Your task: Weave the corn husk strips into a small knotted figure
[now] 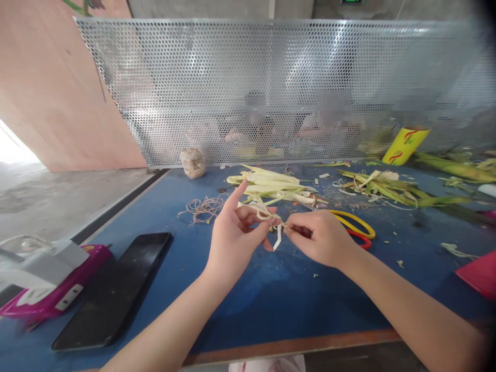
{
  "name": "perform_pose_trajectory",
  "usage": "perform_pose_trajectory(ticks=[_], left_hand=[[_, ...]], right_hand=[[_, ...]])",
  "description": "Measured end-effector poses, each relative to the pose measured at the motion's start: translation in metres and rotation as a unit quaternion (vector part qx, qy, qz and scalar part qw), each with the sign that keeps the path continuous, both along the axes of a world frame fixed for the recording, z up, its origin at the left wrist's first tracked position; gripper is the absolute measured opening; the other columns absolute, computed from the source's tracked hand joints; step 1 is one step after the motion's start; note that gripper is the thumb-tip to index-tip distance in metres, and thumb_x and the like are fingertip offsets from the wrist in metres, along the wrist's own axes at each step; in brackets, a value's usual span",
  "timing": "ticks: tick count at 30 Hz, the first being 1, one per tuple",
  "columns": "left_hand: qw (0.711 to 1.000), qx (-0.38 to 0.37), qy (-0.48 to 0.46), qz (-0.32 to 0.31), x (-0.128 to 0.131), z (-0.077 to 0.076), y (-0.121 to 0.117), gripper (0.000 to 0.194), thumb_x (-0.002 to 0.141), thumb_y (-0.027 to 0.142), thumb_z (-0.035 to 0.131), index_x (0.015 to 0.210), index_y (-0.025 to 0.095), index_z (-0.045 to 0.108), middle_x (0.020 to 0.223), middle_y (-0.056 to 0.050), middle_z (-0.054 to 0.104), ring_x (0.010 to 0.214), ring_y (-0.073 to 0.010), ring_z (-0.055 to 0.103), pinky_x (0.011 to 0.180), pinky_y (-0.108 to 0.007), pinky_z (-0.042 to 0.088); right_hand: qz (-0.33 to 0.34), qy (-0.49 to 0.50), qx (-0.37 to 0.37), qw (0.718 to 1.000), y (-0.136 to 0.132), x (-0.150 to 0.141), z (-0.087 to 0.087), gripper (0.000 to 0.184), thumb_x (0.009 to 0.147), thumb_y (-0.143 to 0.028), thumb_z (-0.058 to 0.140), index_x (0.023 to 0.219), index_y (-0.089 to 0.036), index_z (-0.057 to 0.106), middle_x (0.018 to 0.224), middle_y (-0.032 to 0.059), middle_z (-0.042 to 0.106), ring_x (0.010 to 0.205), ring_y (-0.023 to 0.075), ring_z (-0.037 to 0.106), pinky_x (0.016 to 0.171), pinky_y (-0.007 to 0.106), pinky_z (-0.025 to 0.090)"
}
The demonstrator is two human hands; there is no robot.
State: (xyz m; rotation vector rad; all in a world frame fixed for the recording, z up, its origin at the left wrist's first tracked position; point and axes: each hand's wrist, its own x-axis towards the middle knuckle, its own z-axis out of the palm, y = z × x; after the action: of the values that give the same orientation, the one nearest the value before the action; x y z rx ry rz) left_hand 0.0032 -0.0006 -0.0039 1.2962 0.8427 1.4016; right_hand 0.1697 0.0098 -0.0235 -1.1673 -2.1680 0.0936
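Note:
My left hand (242, 227) pinches a pale strip of corn husk (277, 238) between thumb and fingers, its index finger stretched upward. A looped part of the strip lies across the left fingers, and a short flat end hangs down between my hands. My right hand (320, 235) is closed at the strip's right side, thumb and fingertips pressed together on it. Just behind the hands lies a pile of pale corn husks (271, 181). Scissors with yellow and red handles (362, 227) lie partly hidden behind my right hand. A loose tangle of brown twine (205, 209) is left of the husks.
A black phone (116, 289) and a magenta power strip (83, 287) with a plugged-in adapter lie at left. A beige roll (192, 163) stands by the perforated metal screen (232, 67). Green husks (395, 188), a yellow cylinder (405, 146) and a pink object (478, 274) are at right. People sit behind the screen.

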Motion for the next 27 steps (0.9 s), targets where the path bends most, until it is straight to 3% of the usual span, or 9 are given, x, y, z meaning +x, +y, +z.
perform_pose_trajectory(ticks=[4, 8, 14, 18, 27], left_hand=[[1.000, 0.006, 0.001, 0.007, 0.001, 0.001, 0.001, 0.090, 0.063, 0.009, 0.068, 0.139, 0.014, 0.021, 0.075, -0.005, 0.065, 0.087, -0.0257, 0.063, 0.038, -0.021, 0.050], [0.999, -0.021, 0.012, -0.030, 0.000, -0.001, 0.004, 0.095, 0.061, 0.012, 0.071, 0.140, 0.018, 0.018, 0.078, -0.004, 0.066, 0.073, -0.0204, 0.064, 0.038, -0.021, 0.050], [0.998, -0.024, 0.017, -0.048, -0.001, 0.000, 0.001, 0.091, 0.061, 0.016, 0.072, 0.138, 0.021, 0.023, 0.078, -0.003, 0.064, 0.063, -0.0166, 0.063, 0.034, -0.018, 0.046], [0.998, -0.014, 0.052, -0.033, -0.002, 0.001, -0.001, 0.085, 0.061, 0.019, 0.074, 0.134, 0.022, 0.031, 0.079, -0.002, 0.062, 0.056, -0.0145, 0.062, 0.028, -0.015, 0.039], [0.999, 0.015, 0.044, -0.012, -0.001, 0.000, 0.001, 0.075, 0.063, 0.019, 0.072, 0.128, 0.017, 0.035, 0.072, -0.001, 0.063, 0.060, -0.0127, 0.058, 0.040, -0.018, 0.047]], right_hand=[[0.031, 0.004, 0.058, 0.998, -0.002, 0.002, 0.001, 0.017, 0.073, -0.016, 0.048, 0.056, -0.017, 0.050, 0.044, -0.0046, 0.044, 0.040, 0.0065, 0.037, 0.045, 0.019, 0.028], [0.062, -0.014, 0.116, 0.991, -0.003, 0.003, 0.000, 0.016, 0.073, -0.016, 0.048, 0.058, -0.018, 0.050, 0.043, -0.0052, 0.042, 0.040, 0.0070, 0.035, 0.046, 0.020, 0.026], [0.069, 0.000, 0.050, 0.996, -0.002, 0.002, -0.001, 0.015, 0.071, -0.014, 0.049, 0.057, -0.018, 0.048, 0.043, -0.0063, 0.042, 0.040, 0.0063, 0.034, 0.045, 0.019, 0.027], [0.075, 0.003, 0.056, 0.996, -0.005, 0.001, -0.001, 0.012, 0.071, -0.014, 0.049, 0.059, -0.018, 0.051, 0.043, -0.0057, 0.043, 0.040, 0.0068, 0.035, 0.044, 0.020, 0.026], [0.045, -0.114, 0.237, 0.964, -0.011, -0.004, 0.001, 0.016, 0.070, -0.017, 0.047, 0.054, -0.017, 0.052, 0.042, -0.0023, 0.049, 0.037, 0.0089, 0.039, 0.044, 0.025, 0.026]])
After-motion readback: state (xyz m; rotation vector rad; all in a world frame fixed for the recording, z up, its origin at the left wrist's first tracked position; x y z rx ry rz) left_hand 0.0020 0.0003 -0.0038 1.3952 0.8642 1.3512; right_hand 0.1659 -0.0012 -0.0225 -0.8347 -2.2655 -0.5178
